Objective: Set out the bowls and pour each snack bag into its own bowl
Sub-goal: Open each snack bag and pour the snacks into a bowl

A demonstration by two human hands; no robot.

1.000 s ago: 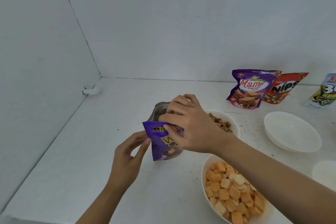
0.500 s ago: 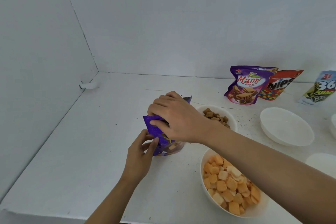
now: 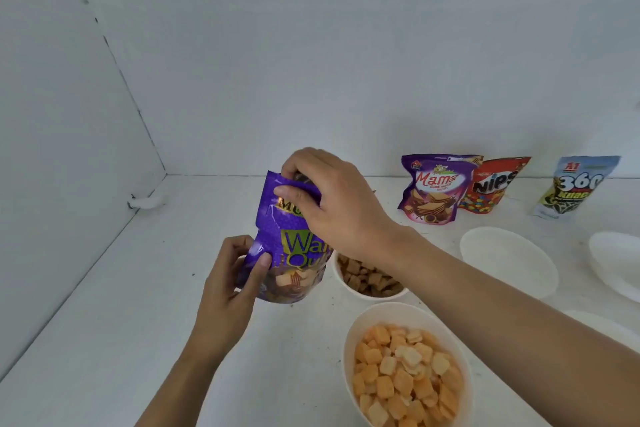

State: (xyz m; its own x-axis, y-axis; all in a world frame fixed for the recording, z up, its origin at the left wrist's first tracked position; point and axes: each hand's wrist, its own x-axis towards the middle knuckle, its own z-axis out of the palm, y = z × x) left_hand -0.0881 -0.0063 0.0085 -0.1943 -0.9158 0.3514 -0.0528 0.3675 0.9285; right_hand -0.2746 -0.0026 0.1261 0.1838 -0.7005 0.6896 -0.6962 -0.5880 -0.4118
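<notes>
- While both hands grip the purple wafer bag (image 3: 287, 253), it stands upright just above the tabletop (image 3: 138, 305), left of the bowl of brown pieces (image 3: 375, 299) and overlapping its rim in this view.
- Head view, hands: right hand (image 3: 332, 204) is curled over the bag's top edge, thumb pressed on the front. Left hand (image 3: 232, 284) pinches the lower left side, thumb on the front.
- Head view, surroundings: bowl of orange squares (image 3: 388, 310) is nearest the camera. Two empty bowls (image 3: 509, 260) (image 3: 616, 263) sit to the right. Mama bag (image 3: 433, 191), Nips bag (image 3: 491, 187) and 360 bag (image 3: 575, 187) stand along the back wall.
- Step, as judged: two bowls are filled and this bag is being handled at its mouth beside the brown bowl. I cannot tell whether anything remains inside.
- Next move, as judged: if pieces remain, tip the mouth over the brown bowl, right hand steering. If not, set the bag aside, clear of the bowls, then bring a back-row bag to an empty bowl.
- Versus 1.0 s ago: the bag was low and crumpled under the right hand, label mostly hidden. It is now raised and pulled tall, label readable. The left hand has gone from fingertip contact at the corner to a firm pinch. Bowls and back-row bags keep their arrangement.
</notes>
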